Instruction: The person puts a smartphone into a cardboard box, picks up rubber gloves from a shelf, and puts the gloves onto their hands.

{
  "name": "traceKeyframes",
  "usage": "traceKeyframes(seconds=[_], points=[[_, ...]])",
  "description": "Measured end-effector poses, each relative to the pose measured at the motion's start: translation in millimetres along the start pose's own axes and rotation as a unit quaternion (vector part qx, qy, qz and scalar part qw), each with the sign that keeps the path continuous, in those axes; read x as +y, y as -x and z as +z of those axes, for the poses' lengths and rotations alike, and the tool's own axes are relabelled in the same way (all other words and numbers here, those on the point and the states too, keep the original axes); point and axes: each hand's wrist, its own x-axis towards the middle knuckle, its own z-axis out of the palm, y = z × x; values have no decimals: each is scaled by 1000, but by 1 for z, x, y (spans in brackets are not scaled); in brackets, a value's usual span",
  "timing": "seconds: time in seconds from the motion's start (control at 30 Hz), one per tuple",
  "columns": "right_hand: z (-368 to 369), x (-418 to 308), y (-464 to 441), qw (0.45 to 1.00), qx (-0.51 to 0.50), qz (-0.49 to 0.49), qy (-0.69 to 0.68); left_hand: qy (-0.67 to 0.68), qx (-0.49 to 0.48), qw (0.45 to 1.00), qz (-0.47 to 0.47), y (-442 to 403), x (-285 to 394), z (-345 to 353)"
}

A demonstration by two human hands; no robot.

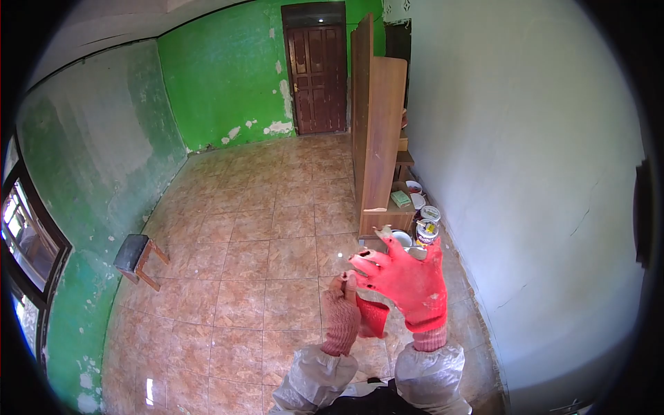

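We spread our right hand (413,279) in the red glove (424,302); our left hand (341,311) bunches near its fingertips, whether grasping we cannot tell. It looks light, soft, stretchy, best pinched at the cuff

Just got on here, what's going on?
A person's right hand, in a red glove, is spread open. The left hand, with pinkish knit over it, has its fingertips close by the right's fingers. A red piece of material hangs beside the left hand; whether it is held is unclear. Beyond, containers stand by a wooden cabinet.
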Motion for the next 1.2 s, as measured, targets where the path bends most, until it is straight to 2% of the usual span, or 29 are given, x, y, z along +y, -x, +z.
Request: traceKeyframes(seconds=[0.2, 0.3, 0.37, 0.4, 0.47, 0.5, 0.57, 0.63, 0.7, 0.73, 0.77, 0.8, 0.83, 0.9, 0.93, 1.0, 1.2], points=[[12, -3, 4, 999, -34, -16, 31, 43, -24, 999, -7, 6, -2, -7], [4, -5, 5, 999, -27, -14, 17, 1, -5, 1000, 2, 5, -4, -3], [8, -4, 8, 1000, -5, -30, 8, 119, -27, 992, 16, 3, -14, 3], [9, -3, 10, 999, 10, -45, -3, 119, -29, 992, 13, 1, -8, 3], [9, -2, 13, 998, 19, -55, 24, -49, -158, 979, 119, -6, 10, 3], [13, -2, 10, 996, 22, -64, 50, -47, -158, 979, 119, -7, 10, 6], [30, -2, 9, 993, 58, -73, 68, 18, -100, 989, 106, -8, 7, 12], [34, -5, 12, 988, 96, -84, 83, 45, -91, 991, 93, -2, 5, 15], [27, -14, 16, 996, 23, -61, 61, 70, -85, 991, 79, 7, 5, 20], [25, -17, 17, 996, 25, -65, 61, 102, -88, 991, 21, 15, 9, 24], [25, -21, 18, 992, -6, -122, 44, 133, -90, 986, -36, 23, 9, 27], [24, -23, 17, 983, -38, -180, 28, 88, -161, 983, 12, 33, 0, 24], [25, -26, 15, 981, -38, -187, 29, 25, -240, 965, 98, 42, -5, 24], [29, -34, 14, 960, 49, -275, 20, 70, -273, 945, 168, 61, -4, 45], [23, -39, 15, 960, 30, -277, -7, 72, -280, 942, 169, 58, -5, 50], [19, -51, 15, 953, 39, -299, -35, 71, -213, 913, 339, 47, -10, 65], [5, -76, 20, 940, 35, -327, -95, -2, -247, 883, 399, 39, -11, 85]])
